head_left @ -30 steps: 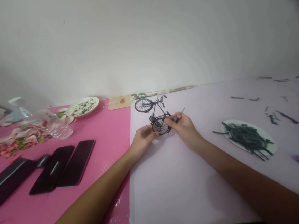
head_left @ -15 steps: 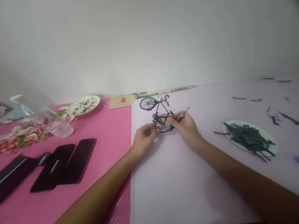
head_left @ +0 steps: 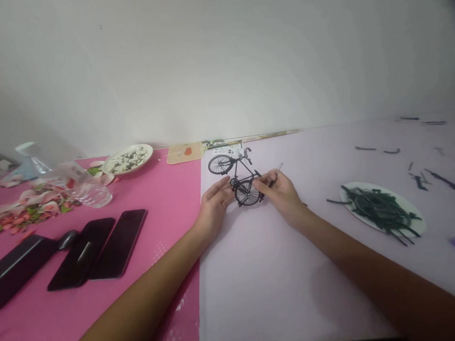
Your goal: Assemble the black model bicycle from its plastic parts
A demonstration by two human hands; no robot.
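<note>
A small black model bicycle point(head_left: 248, 192) is held up on its side over the white part of the table, one wheel toward the wall and the other near me. My right hand point(head_left: 281, 192) grips it at the near wheel, thumb across the rim. Tucked in the same hand is a slim dark tool with a metal tip point(head_left: 279, 168), like a small screwdriver. My left hand point(head_left: 213, 209) has its fingertips closed around the pedal and crank area; exactly what they pinch is partly hidden.
To the right lie an oval plate point(head_left: 420, 224) heaped with dark parts and several loose dark pieces point(head_left: 442, 179). On the pink side are two phones point(head_left: 119, 243), a black case point(head_left: 18, 265), a clear bottle point(head_left: 92, 190), petals point(head_left: 27, 205) and a white plate point(head_left: 148, 154).
My left fingers have left the near wheel's lower edge and moved up to the crank. The bicycle has shifted slightly left and turned a little; my right hand keeps its grip.
</note>
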